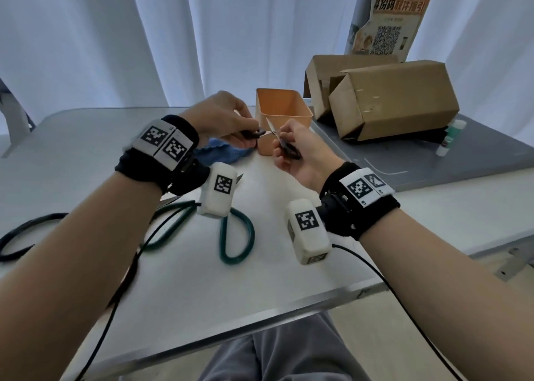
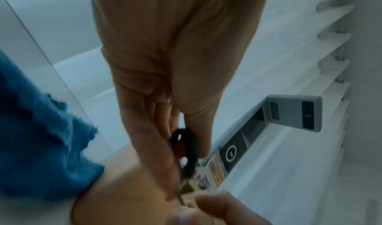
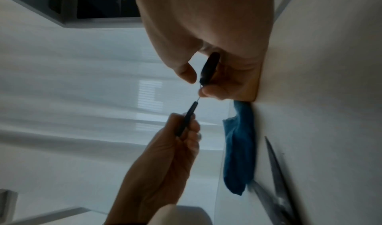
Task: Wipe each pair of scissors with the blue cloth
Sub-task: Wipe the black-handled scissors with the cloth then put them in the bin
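**Q:** Hands first: what is each one doing?

**A:** Both are raised above a white table. The left hand pinches one black handle of a small pair of black-handled scissors, thumb and fingertips closed on the loop. The right hand has its fingers curled round the other black handle. The handles are pulled apart, so the small scissors are spread wide, with a thin blade showing between the two hands.

**Q:** Where is the blue cloth?

**A:** The blue cloth lies crumpled on the table just below and behind the left hand. Neither hand touches it.

**Q:** Any other scissors?

**A:** Yes. A large pair of green-handled scissors lies flat on the table nearer the person, partly hidden under the left wrist camera. In the right wrist view its blades are open.

**Q:** What else is around?

**A:** An orange tub stands just beyond the hands. Two cardboard boxes lie on a grey surface to the right. White curtains hang behind.
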The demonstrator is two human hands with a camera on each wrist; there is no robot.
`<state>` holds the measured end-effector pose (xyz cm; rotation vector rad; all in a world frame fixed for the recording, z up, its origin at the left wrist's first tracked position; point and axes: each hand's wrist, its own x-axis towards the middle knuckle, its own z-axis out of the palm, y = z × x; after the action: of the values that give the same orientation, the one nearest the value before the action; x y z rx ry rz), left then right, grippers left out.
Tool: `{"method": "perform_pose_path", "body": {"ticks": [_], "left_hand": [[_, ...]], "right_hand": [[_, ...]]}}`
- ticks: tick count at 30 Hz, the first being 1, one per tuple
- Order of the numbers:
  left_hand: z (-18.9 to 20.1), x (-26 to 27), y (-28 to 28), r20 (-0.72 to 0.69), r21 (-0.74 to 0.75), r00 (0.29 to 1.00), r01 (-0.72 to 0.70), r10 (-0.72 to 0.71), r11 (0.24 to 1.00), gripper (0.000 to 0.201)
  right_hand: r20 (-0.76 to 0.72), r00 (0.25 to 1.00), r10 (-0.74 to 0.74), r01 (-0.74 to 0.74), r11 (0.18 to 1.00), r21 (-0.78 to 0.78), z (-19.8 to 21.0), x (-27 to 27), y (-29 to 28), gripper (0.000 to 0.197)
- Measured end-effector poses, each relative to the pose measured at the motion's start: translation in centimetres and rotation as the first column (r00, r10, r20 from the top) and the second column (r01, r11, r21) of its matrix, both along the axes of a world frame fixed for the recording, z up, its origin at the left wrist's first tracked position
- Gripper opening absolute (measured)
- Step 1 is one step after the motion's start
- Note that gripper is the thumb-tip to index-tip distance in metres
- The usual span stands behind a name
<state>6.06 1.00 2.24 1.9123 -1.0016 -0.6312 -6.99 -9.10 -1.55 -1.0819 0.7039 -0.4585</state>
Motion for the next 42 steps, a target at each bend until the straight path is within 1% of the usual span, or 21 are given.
{"method": "perform_pose_path", "body": {"ticks": [2, 5, 7, 9, 10, 12, 14, 17, 20, 24, 28, 31, 34, 38, 42], "left_hand": [[0.4, 1.0, 0.7, -0.044, 0.033, 0.998, 0.045, -0.043, 0.998, 0.011], [1.3, 2.3, 1.8, -0.064, 0.080, 0.995, 0.080, -0.075, 0.994, 0.011], [1.8, 3.2, 2.2, -0.100, 0.049, 0.993, 0.073, -0.068, 0.996, 0.012], [2.0, 4.1, 2.5, -0.129, 0.004, 0.990, 0.054, -0.053, 0.999, 0.015], [2.0, 4.4, 2.5, -0.143, -0.013, 0.989, 0.047, -0.048, 0.999, 0.018], [1.6, 5.0, 2.5, -0.191, -0.041, 0.981, 0.035, -0.042, 0.999, 0.021], [1.1, 5.2, 2.5, -0.241, -0.052, 0.970, 0.024, -0.036, 0.998, 0.021], [0.2, 5.5, 2.5, -0.186, 0.018, 0.982, 0.049, -0.045, 0.999, 0.029], [-0.6, 5.7, 2.2, -0.178, 0.064, 0.984, 0.024, -0.012, 0.998, 0.031], [-1.3, 6.0, 2.1, -0.137, 0.113, 0.990, -0.013, 0.029, 0.994, 0.031], [-1.1, 6.7, 2.5, -0.125, 0.119, 0.991, -0.041, 0.056, 0.992, 0.024], [-0.7, 7.0, 2.7, -0.102, 0.128, 0.992, -0.059, 0.072, 0.990, 0.018], [-0.6, 7.4, 2.7, -0.096, 0.133, 0.991, -0.082, 0.095, 0.988, 0.023], [-0.4, 7.8, 3.0, -0.085, 0.137, 0.991, -0.092, 0.104, 0.986, 0.032], [0.0, 7.7, 3.2, -0.074, 0.131, 0.993, -0.083, 0.094, 0.988, 0.027]], "right_hand": [[0.047, 0.999, 0.008, -0.007, 1.000, -0.019, 0.9, 1.0, 0.3, 0.012], [0.096, 0.994, 0.061, -0.054, 0.995, -0.080, 1.7, 2.7, 0.6, 0.017], [0.102, 0.990, 0.101, -0.084, 0.984, -0.158, 2.1, 3.8, 0.8, 0.016], [0.102, 0.986, 0.130, -0.104, 0.968, -0.226, 2.4, 5.0, 1.0, 0.009], [0.110, 0.985, 0.137, -0.107, 0.965, -0.241, 2.4, 5.7, 1.1, 0.007], [0.120, 0.983, 0.138, -0.105, 0.964, -0.246, 2.2, 6.8, 1.1, 0.010], [0.135, 0.980, 0.148, -0.113, 0.964, -0.239, 1.5, 7.5, 1.2, 0.007], [0.159, 0.974, 0.161, -0.126, 0.969, -0.210, -0.3, 8.2, 1.5, 0.003], [0.197, 0.967, 0.164, -0.132, 0.977, -0.165, -2.1, 8.8, 1.8, 0.009], [0.233, 0.954, 0.187, -0.169, 0.981, -0.098, -3.4, 8.9, 1.8, 0.015], [0.295, 0.950, 0.105, -0.117, 0.993, 0.022, -4.2, 8.8, 1.1, 0.017], [0.259, 0.962, 0.091, -0.088, 0.996, -0.023, -4.7, 8.4, 0.3, 0.021], [0.231, 0.965, 0.127, -0.111, 0.991, -0.081, -4.8, 8.2, -0.2, 0.025], [0.087, 0.976, 0.201, -0.187, 0.971, -0.147, -5.1, 8.2, 0.0, 0.026], [0.004, 0.971, 0.239, -0.236, 0.959, -0.157, -5.1, 8.0, -0.1, 0.028]]}}
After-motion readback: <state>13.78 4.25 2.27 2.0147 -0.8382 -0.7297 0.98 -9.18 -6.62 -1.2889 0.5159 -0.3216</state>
